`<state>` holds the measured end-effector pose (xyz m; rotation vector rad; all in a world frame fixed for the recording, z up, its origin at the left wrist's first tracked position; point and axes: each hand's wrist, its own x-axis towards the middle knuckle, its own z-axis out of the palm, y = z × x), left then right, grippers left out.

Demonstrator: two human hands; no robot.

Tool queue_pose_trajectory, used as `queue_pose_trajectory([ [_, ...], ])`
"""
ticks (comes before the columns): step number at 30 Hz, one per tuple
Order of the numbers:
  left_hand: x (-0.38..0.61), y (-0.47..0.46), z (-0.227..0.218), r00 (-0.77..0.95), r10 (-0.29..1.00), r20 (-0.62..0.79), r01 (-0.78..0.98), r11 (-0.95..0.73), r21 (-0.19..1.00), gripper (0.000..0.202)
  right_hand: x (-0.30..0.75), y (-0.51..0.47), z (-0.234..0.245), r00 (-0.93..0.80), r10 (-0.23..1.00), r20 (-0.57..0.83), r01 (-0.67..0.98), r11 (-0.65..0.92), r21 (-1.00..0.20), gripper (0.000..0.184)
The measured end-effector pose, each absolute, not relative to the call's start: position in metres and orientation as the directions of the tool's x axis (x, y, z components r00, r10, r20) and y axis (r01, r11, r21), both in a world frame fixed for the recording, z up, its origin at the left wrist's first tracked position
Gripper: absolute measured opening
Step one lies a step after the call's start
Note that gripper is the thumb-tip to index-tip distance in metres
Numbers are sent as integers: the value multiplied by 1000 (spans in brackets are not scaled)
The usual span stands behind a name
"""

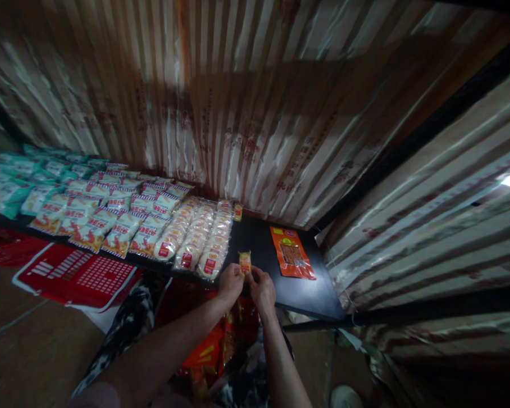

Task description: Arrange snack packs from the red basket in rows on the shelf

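Left fingers [237, 271] and right fingers [258, 276] pinch a small yellow packet [245, 261] with orange print.

Small packet [245, 260] blurry; lower end hidden

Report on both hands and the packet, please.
Left hand, right hand: holding small yellow-orange plastic packet. At front of flat black shelf. Flat orange plastic pouch rightward, not obstructing.
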<state>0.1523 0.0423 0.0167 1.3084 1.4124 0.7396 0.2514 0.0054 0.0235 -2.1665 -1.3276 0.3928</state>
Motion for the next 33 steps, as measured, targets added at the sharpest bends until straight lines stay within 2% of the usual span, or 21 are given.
queue_pose_trajectory([
  [4,156,47,28,142,951,-276,390,202,898,19,259,15,20,471,881,-47,655,-385,-650,32],
  [12,161,61,44,172,957,-234,490,123,863,22,263,39,17,488,873,-2,598,-335,-728,27],
  [18,165,80,49,174,960,-219,515,100,851,22,263,61,21,501,865,20,565,-309,-765,32],
  [28,187,105,55,162,978,-134,431,51,901,23,271,102,26,489,872,-9,582,-334,-741,31],
  [33,194,123,52,174,974,-145,383,69,921,23,278,123,20,467,884,-6,591,-317,-741,32],
])
